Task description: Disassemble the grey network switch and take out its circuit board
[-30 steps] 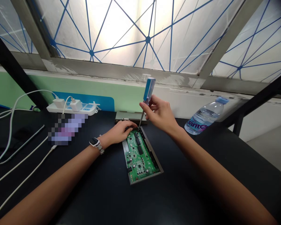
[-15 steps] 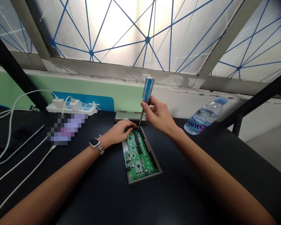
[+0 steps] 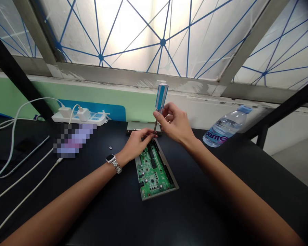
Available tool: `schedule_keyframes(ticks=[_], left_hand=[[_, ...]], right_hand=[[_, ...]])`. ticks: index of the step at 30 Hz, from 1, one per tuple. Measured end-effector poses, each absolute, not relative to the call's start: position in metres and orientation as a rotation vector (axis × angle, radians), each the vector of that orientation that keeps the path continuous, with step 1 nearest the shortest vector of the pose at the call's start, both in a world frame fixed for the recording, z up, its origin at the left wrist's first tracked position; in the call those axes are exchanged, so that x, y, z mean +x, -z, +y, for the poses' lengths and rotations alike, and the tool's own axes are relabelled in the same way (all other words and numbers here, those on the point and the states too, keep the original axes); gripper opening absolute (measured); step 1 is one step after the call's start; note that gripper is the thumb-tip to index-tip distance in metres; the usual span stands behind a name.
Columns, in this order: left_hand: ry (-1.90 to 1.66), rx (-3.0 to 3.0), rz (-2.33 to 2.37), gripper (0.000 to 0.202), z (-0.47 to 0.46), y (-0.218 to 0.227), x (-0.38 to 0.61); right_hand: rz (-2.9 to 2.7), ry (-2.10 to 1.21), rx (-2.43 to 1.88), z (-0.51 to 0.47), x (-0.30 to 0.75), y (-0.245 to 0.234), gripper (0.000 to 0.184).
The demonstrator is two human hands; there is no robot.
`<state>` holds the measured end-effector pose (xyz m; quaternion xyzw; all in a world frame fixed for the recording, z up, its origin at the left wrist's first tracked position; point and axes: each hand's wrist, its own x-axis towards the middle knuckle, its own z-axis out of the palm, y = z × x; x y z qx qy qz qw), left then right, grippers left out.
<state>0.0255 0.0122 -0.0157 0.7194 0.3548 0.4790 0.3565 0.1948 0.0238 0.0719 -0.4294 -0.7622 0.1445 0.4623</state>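
My right hand [image 3: 176, 121] grips a screwdriver [image 3: 161, 97] with a clear and blue handle, thumb and fingers closed around its lower end. The shaft points down, slightly tilted, to the far end of a green circuit board [image 3: 151, 174] in a metal frame. My left hand [image 3: 137, 145] reaches over the frame's far left corner, its thumb and fingertips pinched around the lower shaft. These fingers hide the screwdriver's tip. Left of my wrist, a few tiny metal pieces, apparently screws [image 3: 110, 148], lie on the black table [image 3: 113, 218].
Behind the board lies a flat metal part [image 3: 132, 127]. A water bottle [image 3: 222, 128] leans at the back right. On the left are a white power strip [image 3: 97, 118] with plugs, pale cables [image 3: 28, 172] and a blurred-out object [image 3: 75, 140]. A window wall rises behind.
My left hand has moved right, its fingertips now closing around the screwdriver's lower shaft. The tiny metal pieces formerly behind my left wrist have come into view. The screwdriver stays nearly in place.
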Motion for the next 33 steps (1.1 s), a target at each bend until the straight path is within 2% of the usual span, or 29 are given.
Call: schedule_keyframes(ticks=[5,9,25,33], left_hand=[[-1.262,1.826,0.948,0.024,0.012,0.019,0.027],[-1.282,1.833,0.985,0.025,0.012,0.019,0.029],[-1.289,1.883,1.03,0.025,0.012,0.02,0.027],[-1.334,1.89,1.018,0.021,0.01,0.014,0.027]], right_hand=[[-1.802,-0.042,-1.13,0.02,0.189,-0.068,0.053],[-1.763,0.047,-1.177,0.02,0.185,-0.066,0.052],[-1.852,0.165,-1.137,0.02,0.189,-0.073,0.024],[-2.024,0.044,-0.998,0.026,0.197,-0.071,0.022]])
